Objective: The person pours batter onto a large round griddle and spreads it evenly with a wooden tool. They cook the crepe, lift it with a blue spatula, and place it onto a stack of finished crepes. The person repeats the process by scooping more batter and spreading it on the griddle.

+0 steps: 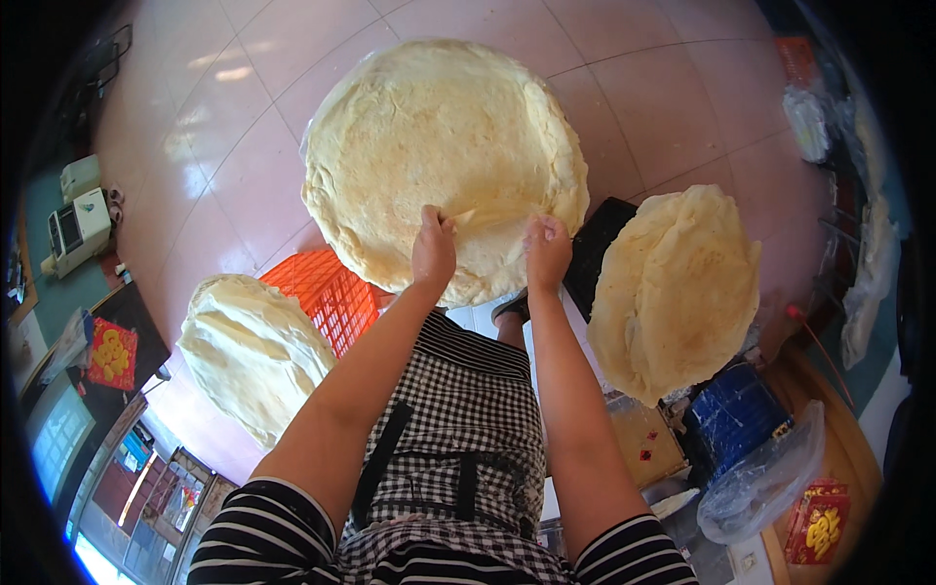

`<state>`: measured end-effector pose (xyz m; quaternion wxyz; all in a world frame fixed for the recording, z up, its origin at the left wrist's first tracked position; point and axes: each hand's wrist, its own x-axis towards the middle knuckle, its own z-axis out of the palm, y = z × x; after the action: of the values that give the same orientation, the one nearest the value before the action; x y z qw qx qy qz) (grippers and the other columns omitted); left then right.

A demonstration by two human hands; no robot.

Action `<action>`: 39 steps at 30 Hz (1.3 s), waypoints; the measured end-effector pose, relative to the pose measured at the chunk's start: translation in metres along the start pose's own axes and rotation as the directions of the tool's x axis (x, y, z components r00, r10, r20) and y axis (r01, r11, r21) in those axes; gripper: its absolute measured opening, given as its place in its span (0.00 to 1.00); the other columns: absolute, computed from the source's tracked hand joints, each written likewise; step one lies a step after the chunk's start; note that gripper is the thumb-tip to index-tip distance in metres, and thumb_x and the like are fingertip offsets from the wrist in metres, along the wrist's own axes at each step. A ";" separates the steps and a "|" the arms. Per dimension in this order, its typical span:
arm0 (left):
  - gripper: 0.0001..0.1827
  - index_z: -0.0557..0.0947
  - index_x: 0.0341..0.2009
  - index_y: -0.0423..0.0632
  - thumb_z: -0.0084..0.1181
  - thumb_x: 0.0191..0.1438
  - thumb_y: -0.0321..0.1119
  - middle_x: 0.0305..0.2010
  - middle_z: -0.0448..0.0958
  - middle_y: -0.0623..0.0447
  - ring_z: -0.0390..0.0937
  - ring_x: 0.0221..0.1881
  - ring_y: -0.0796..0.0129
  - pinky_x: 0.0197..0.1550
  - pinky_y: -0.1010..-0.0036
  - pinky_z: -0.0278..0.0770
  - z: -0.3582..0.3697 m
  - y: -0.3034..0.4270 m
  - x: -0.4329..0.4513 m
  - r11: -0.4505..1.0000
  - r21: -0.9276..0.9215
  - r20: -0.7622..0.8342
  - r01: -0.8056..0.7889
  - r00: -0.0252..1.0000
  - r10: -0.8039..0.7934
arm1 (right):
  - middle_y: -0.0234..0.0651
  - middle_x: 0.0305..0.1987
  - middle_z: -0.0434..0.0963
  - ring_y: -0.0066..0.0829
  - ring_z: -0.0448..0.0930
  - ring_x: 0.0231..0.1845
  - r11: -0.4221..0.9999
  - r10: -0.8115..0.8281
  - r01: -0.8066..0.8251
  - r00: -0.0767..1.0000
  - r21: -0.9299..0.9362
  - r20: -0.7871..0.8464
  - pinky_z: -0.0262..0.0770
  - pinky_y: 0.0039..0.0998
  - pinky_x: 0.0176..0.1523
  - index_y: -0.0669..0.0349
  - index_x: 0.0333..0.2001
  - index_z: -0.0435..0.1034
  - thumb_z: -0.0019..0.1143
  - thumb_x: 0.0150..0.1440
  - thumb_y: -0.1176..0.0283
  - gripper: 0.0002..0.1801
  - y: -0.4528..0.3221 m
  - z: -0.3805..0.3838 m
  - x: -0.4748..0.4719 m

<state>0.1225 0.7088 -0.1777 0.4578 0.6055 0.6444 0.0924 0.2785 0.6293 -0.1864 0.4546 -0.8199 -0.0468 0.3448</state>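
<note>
A large round stack of thin dough sheets point(431, 146) lies in front of me above the tiled floor. My left hand point(436, 248) pinches a small raised fold of the top sheet between thumb and fingers. Near the stack's right front edge, the curled fingers of my right hand point(548, 245) hold the same sheet. One more pile of dough sheets point(252, 351) is at the left, partly behind my forearm. To the right is another folded dough pile point(676, 292). What supports the large stack is hidden beneath it.
An orange plastic crate point(329, 292) stands between the left pile and the large stack. A black board or box point(599, 248) is beside the right pile. Farther right are a blue drum point(738, 417) and a clear plastic bag point(768, 475). A scale-like machine point(79, 230) stands far left.
</note>
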 end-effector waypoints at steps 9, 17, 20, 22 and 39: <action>0.28 0.79 0.48 0.41 0.64 0.51 0.51 0.44 0.80 0.40 0.78 0.46 0.52 0.49 0.64 0.73 -0.078 0.094 0.059 0.908 0.231 0.398 -0.350 0.886 0.240 | 0.38 0.39 0.80 0.28 0.81 0.37 0.997 -0.009 -0.010 0.967 0.070 0.255 0.76 0.27 0.40 0.67 0.48 0.69 0.57 0.59 0.66 0.18 -0.019 -0.021 -0.006; 0.13 0.80 0.39 0.38 0.59 0.58 0.37 0.26 0.75 0.51 0.70 0.29 0.73 0.37 0.74 0.71 -0.188 0.197 0.045 0.808 0.045 0.352 -0.587 0.767 0.537 | 0.44 0.66 0.62 0.44 0.62 0.67 0.589 -0.749 0.768 0.636 -0.250 0.187 0.59 0.41 0.67 0.57 0.60 0.63 0.69 0.43 0.76 0.38 -0.146 -0.010 -0.007; 0.10 0.81 0.37 0.39 0.58 0.59 0.34 0.28 0.76 0.57 0.71 0.30 0.77 0.37 0.77 0.71 -0.218 0.222 0.022 0.808 -0.104 0.337 -0.580 0.744 0.577 | 0.41 0.67 0.61 0.44 0.60 0.68 0.449 -0.799 0.851 0.519 -0.272 0.304 0.58 0.41 0.69 0.52 0.58 0.66 0.68 0.42 0.79 0.37 -0.172 0.010 0.011; 0.09 0.81 0.36 0.39 0.58 0.59 0.33 0.29 0.77 0.59 0.71 0.31 0.80 0.36 0.79 0.70 -0.243 0.243 0.011 0.835 -0.118 0.319 -0.537 0.776 0.544 | 0.38 0.61 0.70 0.43 0.66 0.64 0.393 -0.843 0.880 0.460 -0.266 0.279 0.62 0.40 0.66 0.50 0.52 0.72 0.67 0.42 0.80 0.30 -0.191 0.027 0.015; 0.10 0.81 0.45 0.40 0.51 0.62 0.28 0.39 0.78 0.59 0.72 0.40 0.80 0.45 0.82 0.69 -0.209 0.366 -0.034 0.674 -0.385 0.347 -0.630 0.578 0.738 | 0.27 0.35 0.79 0.16 0.75 0.35 0.596 -0.803 0.796 0.594 -0.108 -0.054 0.72 0.19 0.42 0.67 0.42 0.76 0.52 0.59 0.78 0.08 -0.344 -0.274 -0.029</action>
<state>0.2251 0.8620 0.2028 0.5928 0.7558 0.2106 0.1818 0.5048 0.6230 0.1915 0.5325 -0.7435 -0.3997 0.0624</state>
